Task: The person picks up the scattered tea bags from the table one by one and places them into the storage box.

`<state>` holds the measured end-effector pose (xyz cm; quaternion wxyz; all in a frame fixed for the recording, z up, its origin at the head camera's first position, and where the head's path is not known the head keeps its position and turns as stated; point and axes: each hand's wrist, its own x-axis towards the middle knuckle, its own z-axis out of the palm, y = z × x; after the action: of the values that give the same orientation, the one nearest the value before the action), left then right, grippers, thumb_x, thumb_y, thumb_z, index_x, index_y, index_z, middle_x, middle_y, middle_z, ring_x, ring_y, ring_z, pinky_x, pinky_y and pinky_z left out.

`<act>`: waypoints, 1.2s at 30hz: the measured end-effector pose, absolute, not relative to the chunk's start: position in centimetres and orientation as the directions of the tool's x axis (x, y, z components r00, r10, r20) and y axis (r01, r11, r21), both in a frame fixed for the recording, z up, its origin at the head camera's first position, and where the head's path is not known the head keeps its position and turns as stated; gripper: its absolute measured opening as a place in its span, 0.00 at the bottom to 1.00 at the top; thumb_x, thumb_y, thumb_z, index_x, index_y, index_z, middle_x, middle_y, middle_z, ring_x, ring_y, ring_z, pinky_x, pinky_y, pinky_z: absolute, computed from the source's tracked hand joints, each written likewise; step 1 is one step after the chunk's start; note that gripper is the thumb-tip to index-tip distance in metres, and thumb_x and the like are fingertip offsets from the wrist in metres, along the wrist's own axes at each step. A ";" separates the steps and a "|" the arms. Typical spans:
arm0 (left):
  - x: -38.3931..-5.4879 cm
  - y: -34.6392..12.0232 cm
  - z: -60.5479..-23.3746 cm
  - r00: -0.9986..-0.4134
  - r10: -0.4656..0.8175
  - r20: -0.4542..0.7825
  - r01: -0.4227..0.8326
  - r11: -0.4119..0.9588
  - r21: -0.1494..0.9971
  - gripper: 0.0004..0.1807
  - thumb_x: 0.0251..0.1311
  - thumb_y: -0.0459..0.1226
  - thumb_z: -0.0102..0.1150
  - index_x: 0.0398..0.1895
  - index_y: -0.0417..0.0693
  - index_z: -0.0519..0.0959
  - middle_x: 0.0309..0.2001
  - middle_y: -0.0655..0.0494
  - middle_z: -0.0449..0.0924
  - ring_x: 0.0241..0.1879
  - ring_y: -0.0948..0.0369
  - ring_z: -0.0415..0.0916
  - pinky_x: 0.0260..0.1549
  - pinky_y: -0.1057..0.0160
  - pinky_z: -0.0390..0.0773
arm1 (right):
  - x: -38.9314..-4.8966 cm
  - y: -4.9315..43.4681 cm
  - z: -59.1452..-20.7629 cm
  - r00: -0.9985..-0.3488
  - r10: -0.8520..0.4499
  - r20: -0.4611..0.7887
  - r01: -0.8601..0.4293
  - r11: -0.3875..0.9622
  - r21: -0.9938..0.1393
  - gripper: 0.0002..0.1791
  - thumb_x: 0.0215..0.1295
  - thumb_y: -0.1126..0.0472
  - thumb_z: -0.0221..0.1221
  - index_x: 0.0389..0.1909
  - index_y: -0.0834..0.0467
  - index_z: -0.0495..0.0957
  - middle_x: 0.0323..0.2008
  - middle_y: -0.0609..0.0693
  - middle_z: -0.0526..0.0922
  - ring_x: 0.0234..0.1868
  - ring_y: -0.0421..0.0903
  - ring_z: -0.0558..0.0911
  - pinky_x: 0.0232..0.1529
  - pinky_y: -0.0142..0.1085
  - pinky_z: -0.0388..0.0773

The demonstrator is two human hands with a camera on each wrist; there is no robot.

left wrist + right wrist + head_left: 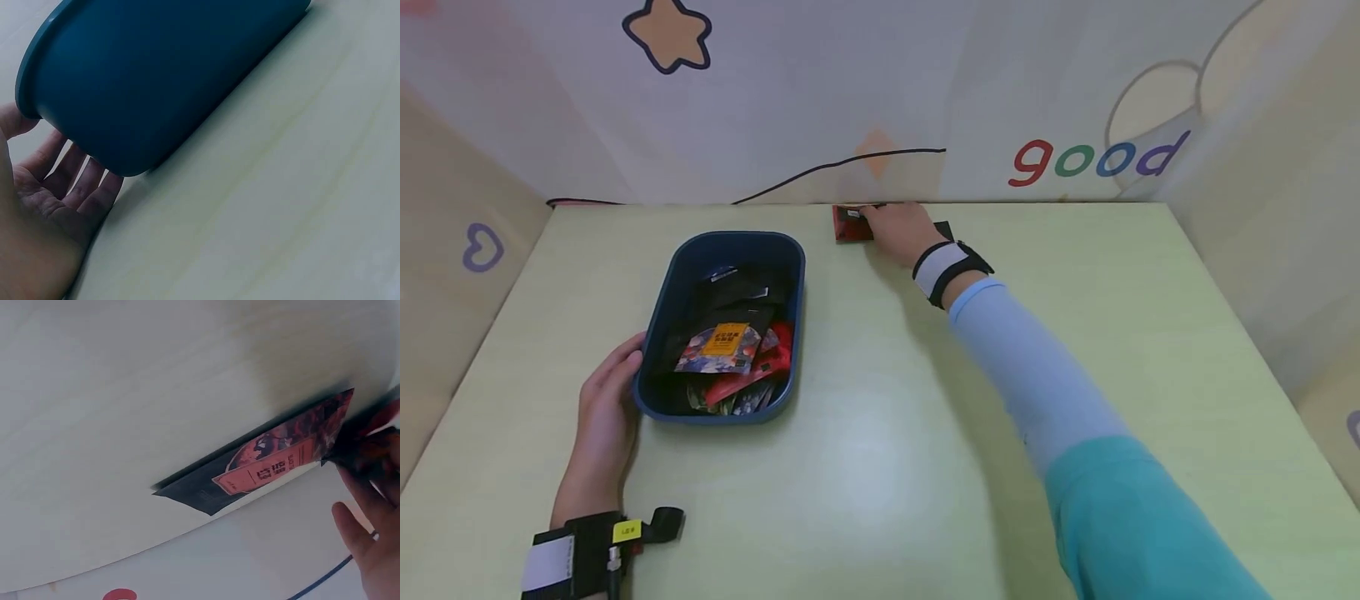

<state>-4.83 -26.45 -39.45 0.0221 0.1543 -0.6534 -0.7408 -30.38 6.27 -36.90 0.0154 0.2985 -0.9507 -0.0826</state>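
Observation:
A deep blue plastic bin [799,333] stands on the left of the table, with several packets inside, including a black pouch with an orange label [724,340] and a red packet [771,367]. My left hand [610,400] touches the bin's near left corner, fingers extended along its wall and thumb by the rim in the left wrist view. At the table's far edge, my right hand [901,229] grips the end of a dark red packet [847,227]. Beside it lies a black pouch with a red label [269,462], mostly behind the wrist in the head view.
The pale table [865,467] meets a printed white cloth [820,92] at its far edge. Side panels [1262,208] rise left and right. A black line curves across the cloth's lower part.

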 end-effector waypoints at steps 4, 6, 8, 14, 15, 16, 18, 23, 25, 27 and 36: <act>-5.1 -26.4 -39.6 -0.951 -0.231 -0.205 -0.173 -0.150 0.973 0.25 0.66 0.50 0.45 0.64 0.55 0.70 0.61 0.67 0.68 0.61 0.66 0.57 0.55 0.79 0.66 | -29.4 6.6 -34.9 -0.824 -0.563 0.064 -0.548 0.820 0.162 0.16 0.66 0.66 0.47 0.52 0.60 0.75 0.38 0.56 0.88 0.31 0.50 0.81 0.34 0.44 0.82; -5.1 -26.3 -39.7 -0.952 -0.226 -0.205 -0.174 -0.152 0.973 0.25 0.66 0.50 0.45 0.64 0.55 0.70 0.62 0.66 0.68 0.61 0.66 0.56 0.55 0.79 0.66 | -28.4 6.4 -33.4 -0.819 -0.563 0.112 -0.550 0.825 0.130 0.19 0.65 0.66 0.47 0.56 0.58 0.74 0.35 0.55 0.88 0.29 0.49 0.80 0.32 0.41 0.82; -5.2 -26.6 -39.6 -0.953 -0.226 -0.200 -0.167 -0.156 0.974 0.25 0.67 0.50 0.45 0.65 0.55 0.70 0.61 0.66 0.67 0.61 0.66 0.57 0.54 0.78 0.66 | -27.1 5.6 -31.7 -0.799 -0.580 0.158 -0.574 0.814 0.086 0.22 0.65 0.66 0.49 0.60 0.57 0.71 0.38 0.55 0.88 0.30 0.49 0.80 0.34 0.40 0.82; -5.2 -26.4 -39.4 -0.949 -0.231 -0.215 -0.179 -0.166 0.970 0.25 0.66 0.49 0.45 0.65 0.56 0.69 0.62 0.68 0.69 0.62 0.67 0.56 0.65 0.70 0.58 | -21.9 2.9 -28.9 -0.629 -0.728 0.273 -0.749 0.661 0.036 0.22 0.65 0.63 0.52 0.61 0.55 0.72 0.56 0.52 0.82 0.53 0.47 0.80 0.56 0.43 0.77; -5.2 -26.3 -39.4 -0.947 -0.231 -0.222 -0.187 -0.165 0.968 0.25 0.66 0.49 0.45 0.65 0.56 0.69 0.63 0.68 0.69 0.62 0.67 0.56 0.67 0.68 0.56 | -21.0 2.5 -29.0 -0.598 -0.756 0.266 -0.776 0.629 0.046 0.22 0.65 0.63 0.52 0.61 0.54 0.72 0.57 0.51 0.81 0.55 0.47 0.79 0.58 0.43 0.76; -5.1 -26.2 -39.4 -0.945 -0.232 -0.230 -0.196 -0.160 0.967 0.25 0.66 0.50 0.45 0.65 0.56 0.69 0.63 0.68 0.68 0.63 0.67 0.55 0.69 0.66 0.54 | -20.2 2.0 -29.0 -0.571 -0.782 0.250 -0.797 0.601 0.059 0.23 0.65 0.61 0.52 0.62 0.53 0.72 0.59 0.50 0.80 0.57 0.46 0.78 0.60 0.42 0.75; -5.1 -26.1 -39.3 -0.941 -0.238 -0.240 -0.209 -0.148 0.967 0.26 0.66 0.50 0.44 0.65 0.56 0.69 0.64 0.68 0.68 0.64 0.67 0.55 0.72 0.62 0.50 | -18.8 1.1 -29.3 -0.527 -0.823 0.211 -0.829 0.552 0.087 0.23 0.66 0.58 0.53 0.63 0.50 0.71 0.60 0.48 0.79 0.59 0.45 0.76 0.61 0.42 0.74; -5.2 -26.0 -39.2 -0.937 -0.246 -0.248 -0.218 -0.142 0.966 0.26 0.66 0.51 0.45 0.65 0.56 0.69 0.64 0.68 0.68 0.64 0.67 0.55 0.73 0.59 0.47 | -16.7 -0.9 -29.9 -0.455 -0.874 0.172 -0.876 0.474 0.092 0.24 0.64 0.53 0.54 0.62 0.45 0.72 0.59 0.45 0.79 0.59 0.43 0.76 0.60 0.39 0.75; -5.2 -26.1 -39.1 -0.940 -0.243 -0.241 -0.209 -0.147 0.967 0.25 0.66 0.51 0.45 0.65 0.56 0.69 0.64 0.68 0.68 0.63 0.67 0.55 0.73 0.59 0.47 | -16.4 -1.4 -30.2 -0.432 -0.888 0.155 -0.887 0.450 0.106 0.23 0.65 0.53 0.54 0.62 0.44 0.72 0.60 0.46 0.79 0.58 0.43 0.76 0.60 0.39 0.75; -5.2 -26.2 -39.1 -0.943 -0.242 -0.229 -0.196 -0.153 0.969 0.25 0.66 0.50 0.45 0.65 0.56 0.69 0.63 0.67 0.68 0.63 0.67 0.56 0.71 0.62 0.51 | -16.3 -1.8 -30.6 -0.413 -0.903 0.117 -0.897 0.426 0.116 0.23 0.66 0.54 0.52 0.62 0.44 0.72 0.61 0.46 0.78 0.59 0.44 0.75 0.61 0.39 0.74; -5.2 -26.2 -39.3 -0.939 -0.249 -0.238 -0.201 -0.167 0.965 0.24 0.66 0.50 0.46 0.64 0.56 0.70 0.62 0.67 0.69 0.61 0.67 0.57 0.61 0.73 0.62 | -16.6 -1.1 -32.3 -0.404 -0.914 -0.044 -0.915 0.403 0.033 0.27 0.71 0.50 0.46 0.69 0.47 0.61 0.69 0.49 0.68 0.64 0.46 0.69 0.66 0.41 0.69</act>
<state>-5.18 -26.18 -39.33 0.0163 0.1744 -0.6453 -0.7436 -16.58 -1.09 -32.33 -0.0095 0.5458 -0.8374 -0.0261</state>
